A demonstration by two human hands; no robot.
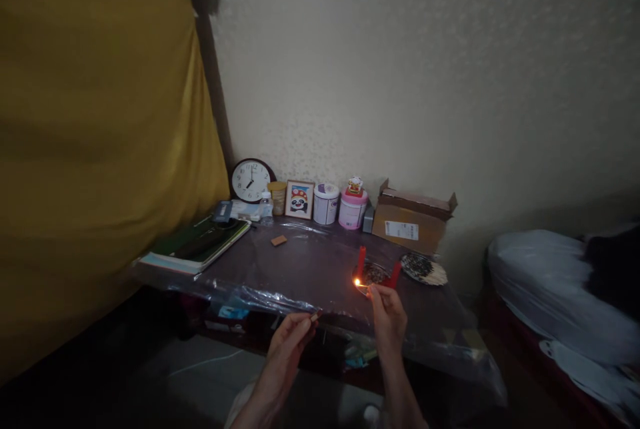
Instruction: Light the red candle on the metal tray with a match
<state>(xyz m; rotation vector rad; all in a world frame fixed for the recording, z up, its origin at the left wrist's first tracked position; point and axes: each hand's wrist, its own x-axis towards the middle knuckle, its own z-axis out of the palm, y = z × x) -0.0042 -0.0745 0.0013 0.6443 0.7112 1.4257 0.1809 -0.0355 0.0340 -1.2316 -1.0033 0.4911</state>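
Left hand at front edge of table, right hand over it. Cardboard box near back right corner. Two red candles toward right edge. Left pinches small piece, unclear what; right pinches lit match, flame beside one candle.

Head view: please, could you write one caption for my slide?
The right hand holds a lit match near two red candles; the left hand holds a small object.
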